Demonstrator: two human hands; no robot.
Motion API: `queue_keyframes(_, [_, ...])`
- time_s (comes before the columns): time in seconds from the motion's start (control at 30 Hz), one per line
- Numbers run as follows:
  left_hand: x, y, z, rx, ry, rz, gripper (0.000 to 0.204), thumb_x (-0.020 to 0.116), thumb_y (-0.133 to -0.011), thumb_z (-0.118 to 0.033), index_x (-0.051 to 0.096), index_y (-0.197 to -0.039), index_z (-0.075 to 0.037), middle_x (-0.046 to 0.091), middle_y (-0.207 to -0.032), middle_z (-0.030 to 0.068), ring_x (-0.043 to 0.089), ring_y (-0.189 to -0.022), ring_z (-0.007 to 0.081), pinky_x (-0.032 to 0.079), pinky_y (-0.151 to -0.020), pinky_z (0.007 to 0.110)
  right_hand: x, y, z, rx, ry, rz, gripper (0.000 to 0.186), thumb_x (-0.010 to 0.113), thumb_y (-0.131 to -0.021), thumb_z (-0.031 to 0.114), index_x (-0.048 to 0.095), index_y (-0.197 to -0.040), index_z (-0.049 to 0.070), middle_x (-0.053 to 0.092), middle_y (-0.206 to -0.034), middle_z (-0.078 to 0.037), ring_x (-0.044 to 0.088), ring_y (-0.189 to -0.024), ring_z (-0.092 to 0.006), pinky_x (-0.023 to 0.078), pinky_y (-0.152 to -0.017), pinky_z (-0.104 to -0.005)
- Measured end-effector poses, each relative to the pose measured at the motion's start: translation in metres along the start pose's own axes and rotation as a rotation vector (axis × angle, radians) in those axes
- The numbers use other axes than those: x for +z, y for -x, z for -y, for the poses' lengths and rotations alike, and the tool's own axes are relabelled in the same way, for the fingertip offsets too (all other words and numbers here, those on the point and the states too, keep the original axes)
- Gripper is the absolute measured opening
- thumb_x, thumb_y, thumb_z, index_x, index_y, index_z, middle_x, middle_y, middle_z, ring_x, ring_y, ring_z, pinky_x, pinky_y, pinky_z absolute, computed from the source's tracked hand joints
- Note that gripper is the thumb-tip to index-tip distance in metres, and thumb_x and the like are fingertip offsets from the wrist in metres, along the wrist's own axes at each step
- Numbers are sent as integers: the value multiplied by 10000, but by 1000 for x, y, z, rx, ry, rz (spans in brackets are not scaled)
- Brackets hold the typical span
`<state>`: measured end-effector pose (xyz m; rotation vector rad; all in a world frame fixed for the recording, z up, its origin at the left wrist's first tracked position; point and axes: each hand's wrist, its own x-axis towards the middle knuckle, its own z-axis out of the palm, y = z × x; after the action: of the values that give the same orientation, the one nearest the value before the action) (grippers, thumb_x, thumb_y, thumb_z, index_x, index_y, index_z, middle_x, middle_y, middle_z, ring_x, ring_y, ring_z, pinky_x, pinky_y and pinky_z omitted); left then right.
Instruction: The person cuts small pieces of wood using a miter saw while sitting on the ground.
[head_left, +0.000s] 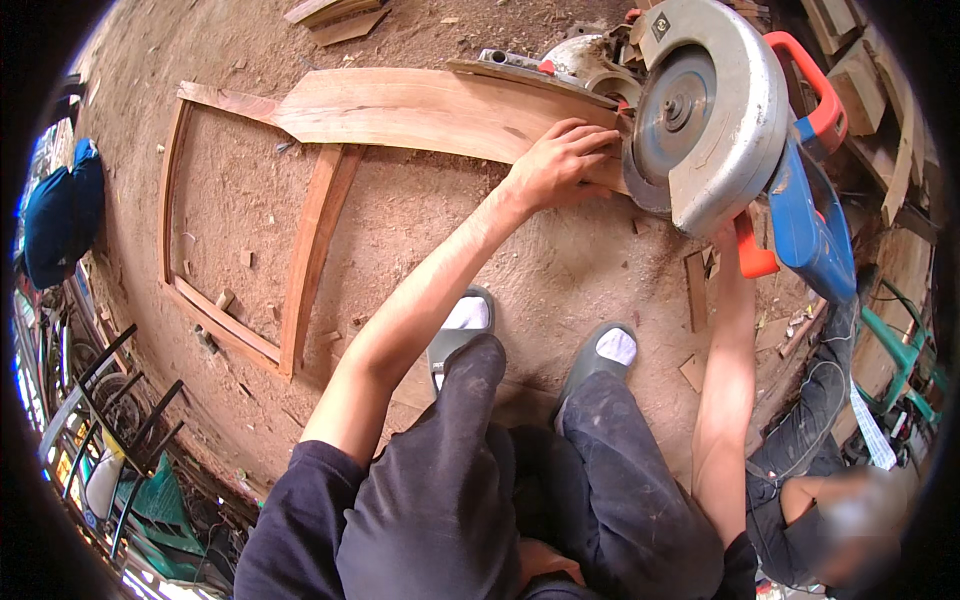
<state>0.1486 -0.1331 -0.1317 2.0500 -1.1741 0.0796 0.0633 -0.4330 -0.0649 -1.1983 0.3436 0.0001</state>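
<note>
We observe a sawdust-strewn dirt floor [450,230] taking up most of the view, with broad bare ground between our feet and the workpiece. A wooden door frame [300,250] lies flat on it, its long rails running toward the lower left and its wide top board [420,110] crossing the upper middle. The frame's left rail sits close to the dark clutter at the picture's left rim; open floor lies inside the frame's panels and in front of them. Offcuts [335,18] lie at the top edge, well apart from the frame.

At the board's right end stands a circular saw [715,110], its silver blade guard tilted, blue body and orange handle to the right. Our left hand [560,165] lies flat, fingers spread, pressing down on the board's right end, just beside the blade guard. Our right hand [735,235] is closed around the orange lower grip below the guard, though the saw hides most of it.

A second person [810,470] crouches at the lower right, near our right elbow. Small wood chips [695,290] lie between our right shoe [605,350] and the saw.
</note>
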Motion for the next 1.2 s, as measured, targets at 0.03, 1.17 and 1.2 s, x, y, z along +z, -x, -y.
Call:
queue_keyframes(0.03, [1, 0, 0, 4, 18, -13, 537, 817, -800, -375, 712, -1191, -24, 579, -1470, 104, 541, -1350, 285, 395, -1178, 466, -3, 3, 14, 33, -41, 159, 325, 701, -959, 90, 637, -1274, 45, 672, -1167, -49, 629, -1009, -197, 527, -886, -375])
queue_keyframes(1.17, [-70, 2, 28, -77, -250, 111, 1225, 908, -626, -572, 350, -1594, -68, 377, -1628, 108, 311, -1538, 278, 162, -1294, 556, -129, -44, -87, 60, 151, -153, 293, 638, -1021, 199, 679, -1239, 7, 700, -1189, -68, 653, -1047, -178, 530, -937, -355])
queue_keyframes(1.2, [-70, 3, 30, -78, -246, 106, 1222, 909, -628, -564, 349, -1597, -74, 375, -1629, 104, 311, -1538, 275, 165, -1294, 554, -127, -43, -85, 54, 154, -155, 293, 638, -1021, 198, 680, -1238, 6, 700, -1188, -68, 653, -1047, -177, 530, -937, -355])
